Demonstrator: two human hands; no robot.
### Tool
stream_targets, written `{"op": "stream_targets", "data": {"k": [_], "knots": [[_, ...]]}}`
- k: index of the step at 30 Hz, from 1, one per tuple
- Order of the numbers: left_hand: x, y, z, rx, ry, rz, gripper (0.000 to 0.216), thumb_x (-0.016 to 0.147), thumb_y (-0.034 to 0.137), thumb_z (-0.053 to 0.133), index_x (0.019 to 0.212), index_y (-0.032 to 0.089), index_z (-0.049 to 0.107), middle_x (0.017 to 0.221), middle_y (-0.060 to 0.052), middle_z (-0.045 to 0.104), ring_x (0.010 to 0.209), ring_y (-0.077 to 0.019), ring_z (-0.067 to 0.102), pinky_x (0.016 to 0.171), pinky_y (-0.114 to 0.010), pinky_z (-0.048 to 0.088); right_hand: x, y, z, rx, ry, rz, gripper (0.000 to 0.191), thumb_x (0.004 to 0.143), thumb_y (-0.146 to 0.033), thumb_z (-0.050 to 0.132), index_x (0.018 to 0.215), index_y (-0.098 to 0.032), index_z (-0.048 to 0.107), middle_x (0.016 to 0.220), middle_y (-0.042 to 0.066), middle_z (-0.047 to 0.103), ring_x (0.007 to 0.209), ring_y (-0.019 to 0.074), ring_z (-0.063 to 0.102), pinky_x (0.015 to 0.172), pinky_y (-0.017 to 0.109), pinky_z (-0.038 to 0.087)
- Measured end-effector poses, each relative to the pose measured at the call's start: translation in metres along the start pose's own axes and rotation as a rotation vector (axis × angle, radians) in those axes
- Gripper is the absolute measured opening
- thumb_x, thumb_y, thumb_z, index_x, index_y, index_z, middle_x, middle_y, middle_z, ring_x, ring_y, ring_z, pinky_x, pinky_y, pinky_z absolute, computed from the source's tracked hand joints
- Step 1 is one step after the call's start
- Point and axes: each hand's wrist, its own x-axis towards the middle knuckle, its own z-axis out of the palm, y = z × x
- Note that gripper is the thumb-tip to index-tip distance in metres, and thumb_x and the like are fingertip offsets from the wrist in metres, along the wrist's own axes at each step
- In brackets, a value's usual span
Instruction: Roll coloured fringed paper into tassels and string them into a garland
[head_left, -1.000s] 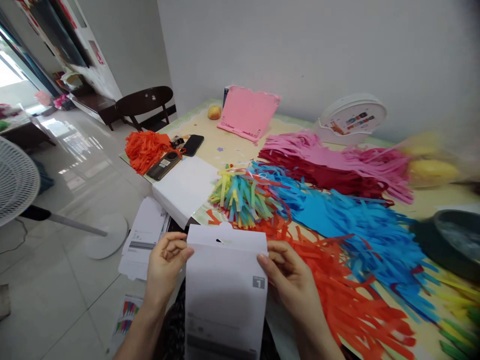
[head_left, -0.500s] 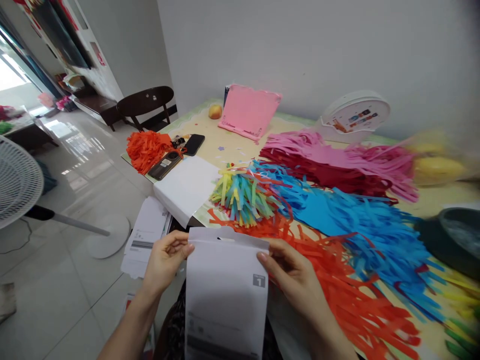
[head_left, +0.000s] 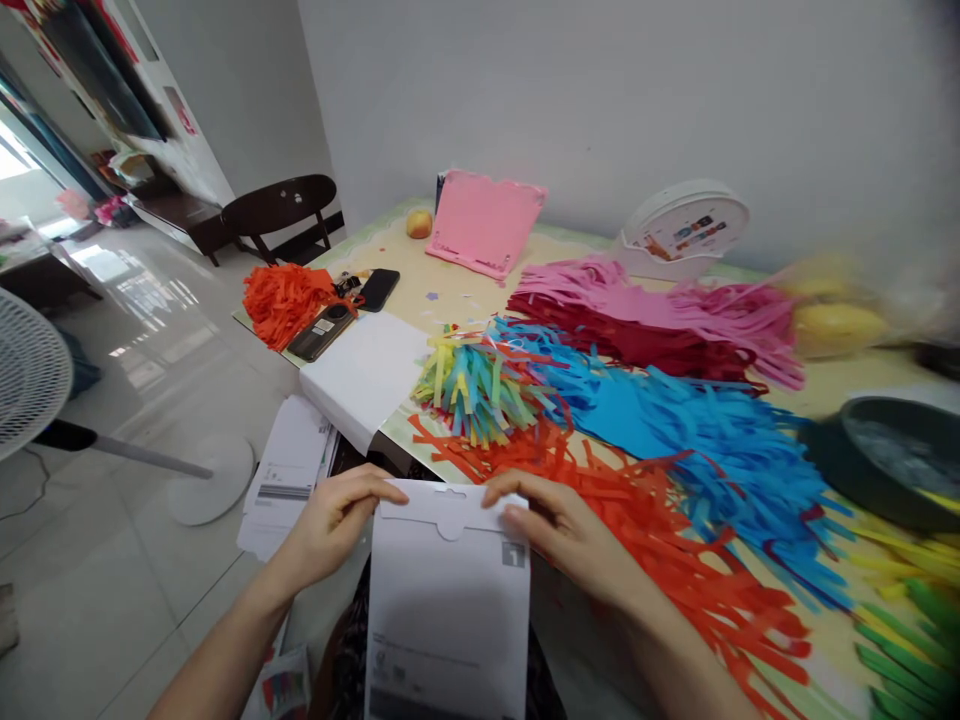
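A flat white cardboard box (head_left: 450,600) with a grey "1" mark stands upright over my lap. Its top flap, with a hang slot and a rounded tab, lies folded down over the front. At the top left corner, my left hand (head_left: 349,510) grips the edge between thumb and fingers. My right hand (head_left: 551,520) pinches the top right corner, fingers along the top edge and thumb on the front. Whatever the box contains is hidden.
Orange (head_left: 630,530), blue (head_left: 675,420) and pink (head_left: 622,300) fringed paper strips spread across the table. A white box (head_left: 367,370) overhangs its left edge, near phones and an orange pom-pom (head_left: 281,305). More white packages (head_left: 285,470) lie below left. A fan (head_left: 150,455) stands on the floor.
The box's top flap has gone from standing up to folded down over the front. Both hands have shifted onto the top edge. The view has turned slightly right.
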Motion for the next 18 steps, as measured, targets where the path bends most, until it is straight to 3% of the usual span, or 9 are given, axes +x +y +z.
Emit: {"op": "stream_targets", "data": {"k": [2, 6, 9, 12, 18], "knots": [[0.004, 0.009, -0.002, 0.073, -0.059, 0.003, 0.032, 0.086, 0.011, 0.043, 0.092, 0.022, 0.072, 0.099, -0.008, 0.071, 0.090, -0.0208, 0.066, 0.078, -0.029, 0.049, 0.003, -0.006, 0.003, -0.100, -0.027, 0.027, 0.018, 0.085, -0.031, 0.057, 0.094, -0.022, 0.070, 0.092, 0.002, 0.072, 0.082, 0.0206, 0.065, 0.072, 0.027, 0.048], [0.019, 0.031, 0.005, 0.343, 0.026, 0.110, 0.030, 0.081, 0.015, 0.052, 0.107, 0.022, 0.066, 0.116, -0.010, 0.067, 0.109, -0.0265, 0.059, 0.095, -0.037, 0.043, 0.005, -0.018, 0.014, -0.249, -0.036, -0.017, 0.019, 0.090, -0.027, 0.049, 0.095, -0.024, 0.067, 0.092, 0.002, 0.072, 0.083, 0.0202, 0.067, 0.074, 0.028, 0.048], [0.034, 0.041, 0.016, 0.439, -0.117, 0.119, 0.022, 0.076, 0.015, 0.057, 0.096, 0.020, 0.066, 0.093, -0.007, 0.069, 0.089, -0.0250, 0.061, 0.080, -0.033, 0.045, 0.003, -0.023, 0.020, -0.291, -0.052, -0.046, 0.017, 0.092, -0.026, 0.047, 0.098, -0.023, 0.063, 0.091, 0.001, 0.071, 0.081, 0.0185, 0.066, 0.073, 0.026, 0.047], [0.048, 0.041, 0.021, 0.395, -0.299, 0.025, 0.013, 0.071, 0.012, 0.056, 0.079, 0.020, 0.063, 0.074, -0.001, 0.064, 0.067, -0.0188, 0.057, 0.061, -0.026, 0.039, 0.000, -0.024, 0.023, -0.307, -0.075, -0.050, 0.015, 0.093, -0.024, 0.046, 0.098, -0.024, 0.060, 0.091, 0.000, 0.070, 0.082, 0.0180, 0.066, 0.071, 0.024, 0.046], [0.063, 0.035, 0.018, 0.399, -0.536, -0.119, 0.009, 0.062, 0.012, 0.057, 0.067, 0.019, 0.059, 0.060, 0.003, 0.054, 0.054, -0.0142, 0.046, 0.048, -0.024, 0.026, -0.001, -0.024, 0.027, -0.319, -0.105, -0.029, 0.015, 0.094, -0.023, 0.044, 0.101, -0.024, 0.057, 0.089, 0.000, 0.068, 0.079, 0.0180, 0.065, 0.068, 0.025, 0.044]]}}
